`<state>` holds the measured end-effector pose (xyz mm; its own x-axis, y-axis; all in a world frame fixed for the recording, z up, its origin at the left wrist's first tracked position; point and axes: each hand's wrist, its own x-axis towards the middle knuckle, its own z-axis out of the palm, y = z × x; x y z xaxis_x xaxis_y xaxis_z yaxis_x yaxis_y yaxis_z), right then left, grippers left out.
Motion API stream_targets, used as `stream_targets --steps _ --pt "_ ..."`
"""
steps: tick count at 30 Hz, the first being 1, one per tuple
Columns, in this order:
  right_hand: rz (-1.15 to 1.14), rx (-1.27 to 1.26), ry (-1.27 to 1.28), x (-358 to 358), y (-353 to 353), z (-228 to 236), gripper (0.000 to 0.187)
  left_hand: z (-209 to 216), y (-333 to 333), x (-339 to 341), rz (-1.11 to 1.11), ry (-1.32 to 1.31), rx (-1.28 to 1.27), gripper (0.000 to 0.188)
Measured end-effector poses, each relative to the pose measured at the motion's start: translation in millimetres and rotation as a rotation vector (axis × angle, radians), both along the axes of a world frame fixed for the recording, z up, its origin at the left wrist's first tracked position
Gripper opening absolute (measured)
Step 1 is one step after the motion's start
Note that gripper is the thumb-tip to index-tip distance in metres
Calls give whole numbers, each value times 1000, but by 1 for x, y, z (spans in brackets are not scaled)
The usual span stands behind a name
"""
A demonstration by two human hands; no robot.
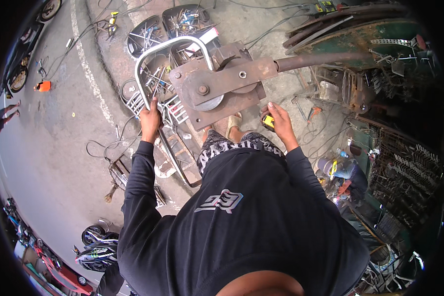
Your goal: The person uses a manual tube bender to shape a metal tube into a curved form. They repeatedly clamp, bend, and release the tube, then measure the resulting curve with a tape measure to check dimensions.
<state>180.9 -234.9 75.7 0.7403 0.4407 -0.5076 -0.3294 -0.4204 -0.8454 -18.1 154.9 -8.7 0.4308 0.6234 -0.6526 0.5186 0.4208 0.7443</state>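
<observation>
My left hand [150, 120] is closed round a shiny bent metal tube [140, 74]. The tube curves away from me in a rounded loop, and its far end reaches the rusty tube bender [217, 86]. Its near end runs down beside my legs to another bend. In my right hand [280, 121] is a yellow and black tape measure [268, 121], held to the right of the bender's plate. No blade can be made out coming from the tape. A long lever arm [320, 60] extends from the bender to the right.
Beyond the bender stand bins of tools and metal scraps [187, 19]. Cables [108, 148] trail over the concrete at left. Metal racks and stacked parts [404, 167] line the right side, where another person [350, 175] crouches. A motorcycle [98, 246] is parked at lower left by the road.
</observation>
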Motion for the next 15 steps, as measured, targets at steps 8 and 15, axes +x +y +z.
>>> stream_targets --steps 8,15 --pt "94 -101 -48 -8 -2 -2 41 15 -54 -23 100 -83 -59 40" --pt "274 -145 -91 20 -33 3 39 24 -120 -39 221 -136 -53 31"
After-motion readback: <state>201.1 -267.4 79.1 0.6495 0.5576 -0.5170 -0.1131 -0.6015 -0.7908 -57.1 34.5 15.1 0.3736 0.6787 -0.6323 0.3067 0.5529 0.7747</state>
